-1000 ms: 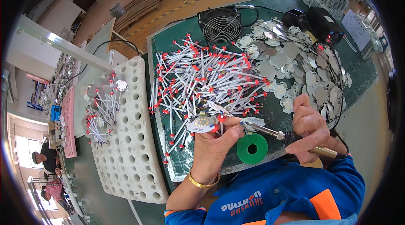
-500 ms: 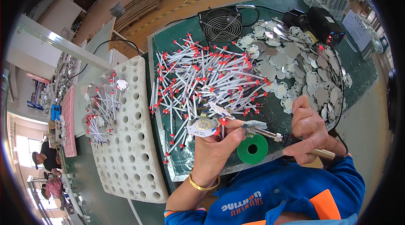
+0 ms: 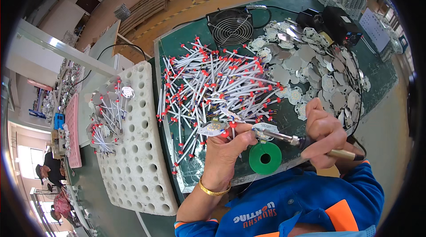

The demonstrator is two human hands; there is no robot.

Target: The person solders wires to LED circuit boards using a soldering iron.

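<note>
My left hand (image 3: 228, 148) is closed on short white cables with red collars, with LED boards on their ends. One LED board (image 3: 213, 128) tilts out on the hand's left side, another (image 3: 230, 114) stands above the fingers. A third LED board (image 3: 266, 131) is just right of the thumb. Wrapped round the handle of a soldering iron (image 3: 284, 137), my right hand (image 3: 325, 135) points it leftward. The iron's tip reaches the third board; exact contact is too small to make out. Below lies a green solder spool (image 3: 265, 158).
A heap of red-collared white cables (image 3: 217, 81) covers the table's left part. Loose LED boards (image 3: 310, 68) pile up at right. A fan (image 3: 230, 28) and black soldering station (image 3: 341, 26) stand behind. A white foam tray (image 3: 137, 148) with holes holds wired boards. Other people are far left.
The third board has turned to show more of its face near the iron's tip. The left board has tilted flatter. The iron has shifted slightly right; both hands keep their holds.
</note>
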